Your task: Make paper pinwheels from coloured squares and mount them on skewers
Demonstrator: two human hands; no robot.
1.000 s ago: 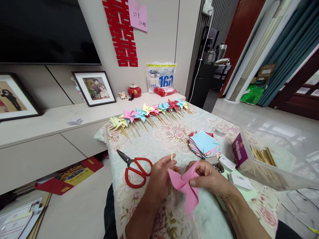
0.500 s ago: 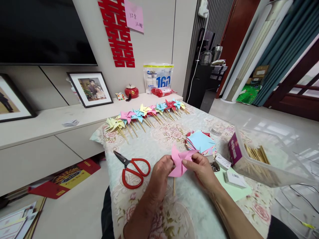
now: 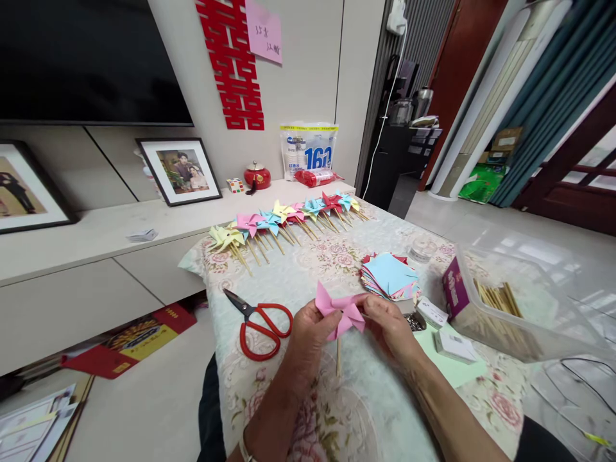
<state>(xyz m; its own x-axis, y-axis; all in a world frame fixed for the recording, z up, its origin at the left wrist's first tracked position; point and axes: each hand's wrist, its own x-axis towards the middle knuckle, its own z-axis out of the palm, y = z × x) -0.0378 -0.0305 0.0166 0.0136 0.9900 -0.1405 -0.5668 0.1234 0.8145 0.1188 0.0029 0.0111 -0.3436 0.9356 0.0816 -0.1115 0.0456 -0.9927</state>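
Note:
Between my two hands is a pink paper pinwheel [image 3: 347, 316] with folded blades, and a thin wooden stick [image 3: 338, 359] shows below it. My left hand [image 3: 308, 337] pinches its left side, the thumb lying near the centre. At the right edge of the pinwheel, the fingers of my right hand [image 3: 387, 321] are closed on a blade; their tips are partly hidden. Red-handled scissors [image 3: 262, 330] lie on the tablecloth left of my left hand. Beyond my right hand sits a stack of cut paper squares [image 3: 389, 274], a light blue one on top.
Finished pinwheels [image 3: 269, 221] in several colours lie in a row along the far table edge. At right stand a clear plastic box [image 3: 520, 327] of wooden sticks, small white boxes [image 3: 455, 346], a tray of small metal pieces [image 3: 414, 322] and a round clear container [image 3: 423, 249].
My left thumb has moved onto the pinwheel near its centre, while my right thumb has shifted from the centre out to the right edge. The pinwheel has turned slightly.

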